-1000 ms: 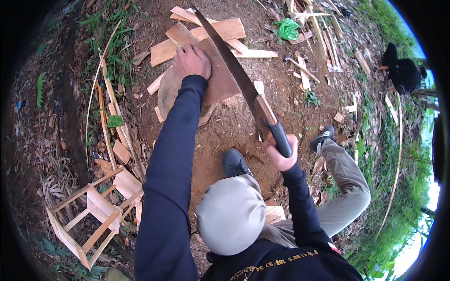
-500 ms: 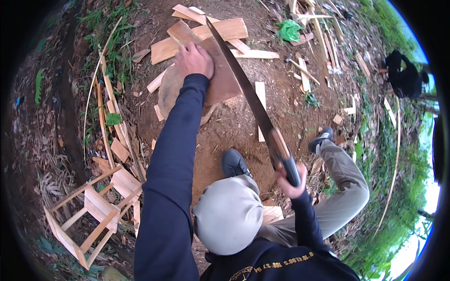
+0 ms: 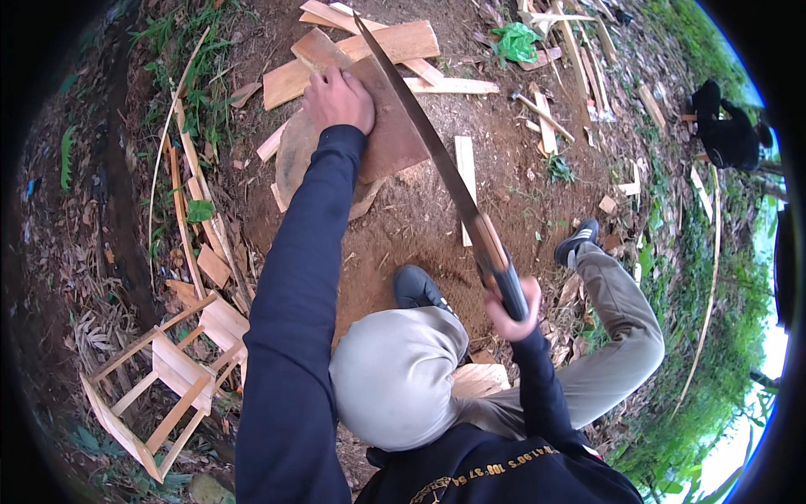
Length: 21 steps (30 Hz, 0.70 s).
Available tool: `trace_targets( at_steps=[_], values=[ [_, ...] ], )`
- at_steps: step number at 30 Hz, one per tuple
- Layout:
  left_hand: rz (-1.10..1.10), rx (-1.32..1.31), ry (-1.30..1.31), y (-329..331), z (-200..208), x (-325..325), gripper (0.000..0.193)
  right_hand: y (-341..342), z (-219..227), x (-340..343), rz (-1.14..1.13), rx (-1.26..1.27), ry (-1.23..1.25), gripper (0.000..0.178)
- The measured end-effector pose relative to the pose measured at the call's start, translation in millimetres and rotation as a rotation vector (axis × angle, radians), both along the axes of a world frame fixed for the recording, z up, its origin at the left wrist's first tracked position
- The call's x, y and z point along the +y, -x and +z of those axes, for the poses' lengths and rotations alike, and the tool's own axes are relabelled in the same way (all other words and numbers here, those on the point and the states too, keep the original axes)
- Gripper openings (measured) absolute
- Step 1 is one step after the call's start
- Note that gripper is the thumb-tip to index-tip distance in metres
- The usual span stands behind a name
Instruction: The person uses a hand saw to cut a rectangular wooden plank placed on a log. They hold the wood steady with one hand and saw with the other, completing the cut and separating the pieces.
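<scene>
At the lower left, a small pale wooden frame (image 3: 178, 367) lies tilted on the ground, with slats and flat panels joined together. Just beyond it, long thin strips (image 3: 191, 153) of wood run along the edge of the greenery.

The person's left hand (image 3: 340, 101) reaches forward in a dark sleeve, palm down, pressing on a reddish-brown board (image 3: 390, 130); its fingers are bent over the far part of the board, the thumb side toward the blade. The board lies on a round wooden block (image 3: 294, 155), which shows to the left of it. Several loose planks (image 3: 399, 44) lie crossed behind.

A handsaw (image 3: 437, 151) slants along the board's right edge, tip away from the person, handle near. Whether its teeth touch the wood cannot be told. A pale strip (image 3: 465, 160) lies on the soil partly beneath the blade.

Between the arms are a bent knee (image 3: 399, 378) in grey cloth and 1 dark shoe (image 3: 417, 287). The right hand (image 3: 514, 312) has its fingers closed around the saw's dark grip.

Farther right are a green plastic bag (image 3: 515, 42), a hammer (image 3: 541, 115) across small offcuts and, at the far right, 1 other person (image 3: 722, 126) in dark clothing.
</scene>
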State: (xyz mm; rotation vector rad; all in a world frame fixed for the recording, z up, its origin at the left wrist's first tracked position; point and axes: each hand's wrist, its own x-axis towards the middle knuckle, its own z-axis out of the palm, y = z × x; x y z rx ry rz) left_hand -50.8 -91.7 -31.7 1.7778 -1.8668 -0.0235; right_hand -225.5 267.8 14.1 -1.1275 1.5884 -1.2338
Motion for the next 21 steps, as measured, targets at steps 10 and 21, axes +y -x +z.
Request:
trace_targets(
  at_steps=[10,21],
  values=[
    [0.005,-0.014,0.027,-1.8,0.4,-3.6,0.034,-1.1,-7.2,9.3,0.057,0.083,0.047,0.024],
    [-0.018,-0.004,0.033,-2.7,-3.7,0.0,0.029,-4.4,-20.5,13.9,-0.004,-0.03,0.008,0.028]
  ],
)
